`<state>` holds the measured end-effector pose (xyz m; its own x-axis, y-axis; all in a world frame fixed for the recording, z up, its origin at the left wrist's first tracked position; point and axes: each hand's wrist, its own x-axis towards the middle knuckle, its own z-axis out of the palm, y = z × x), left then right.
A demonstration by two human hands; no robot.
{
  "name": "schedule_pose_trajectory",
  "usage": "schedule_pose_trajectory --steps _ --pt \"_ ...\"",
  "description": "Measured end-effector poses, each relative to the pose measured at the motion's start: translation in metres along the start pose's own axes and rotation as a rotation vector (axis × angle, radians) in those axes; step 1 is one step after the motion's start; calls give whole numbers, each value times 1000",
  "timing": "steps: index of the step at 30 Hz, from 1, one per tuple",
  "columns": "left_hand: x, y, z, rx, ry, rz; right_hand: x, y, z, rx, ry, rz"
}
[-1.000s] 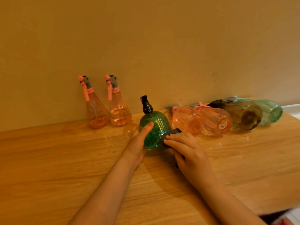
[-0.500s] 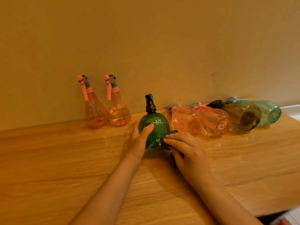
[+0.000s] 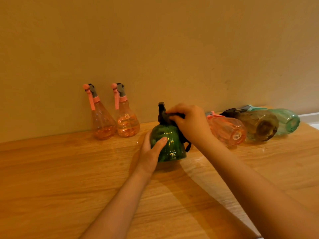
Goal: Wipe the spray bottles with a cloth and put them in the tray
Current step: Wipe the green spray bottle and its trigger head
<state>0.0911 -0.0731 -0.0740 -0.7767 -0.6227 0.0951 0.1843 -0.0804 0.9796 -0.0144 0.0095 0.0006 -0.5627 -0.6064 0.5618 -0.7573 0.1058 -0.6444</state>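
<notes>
A round green spray bottle [image 3: 170, 144] with a black nozzle stands upright on the wooden table [image 3: 69, 178]. My left hand [image 3: 151, 152] grips its left side. My right hand [image 3: 189, 122] presses a dark cloth [image 3: 165, 117] against the bottle's neck and nozzle; a corner of the cloth hangs down the right side. Two pink bottles [image 3: 101, 118] [image 3: 126, 118] stand by the wall at the left. At the right lie a pink bottle [image 3: 227, 130], a brown bottle [image 3: 259, 125] and a teal bottle [image 3: 286, 120]. No tray is visible.
A plain wall rises right behind the table. A white ledge [image 3: 310, 118] shows at the far right, past the teal bottle. The table's right corner drops off near the bottom right of the view.
My right hand has lifted the cloth from the bottle's lower right side up to its neck and nozzle. My left hand has kept its hold on the bottle.
</notes>
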Motion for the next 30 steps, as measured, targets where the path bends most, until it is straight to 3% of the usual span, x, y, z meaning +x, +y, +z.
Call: schedule_pose_trajectory --steps 3,7,13,22,30 --pt "1 -1 1 -15 11 -2 -2 -1 5 -68 -62 -84" --pt "3 -2 -1 -10 87 -28 -38 13 8 -79 124 -213" --pt "4 -1 -1 -5 74 -37 -98 32 8 -11 154 -240" --pt "5 -2 -3 32 104 -52 -102 39 7 -17 169 -266" --pt "5 -1 -2 18 85 -39 -104 32 16 -52 157 -431"
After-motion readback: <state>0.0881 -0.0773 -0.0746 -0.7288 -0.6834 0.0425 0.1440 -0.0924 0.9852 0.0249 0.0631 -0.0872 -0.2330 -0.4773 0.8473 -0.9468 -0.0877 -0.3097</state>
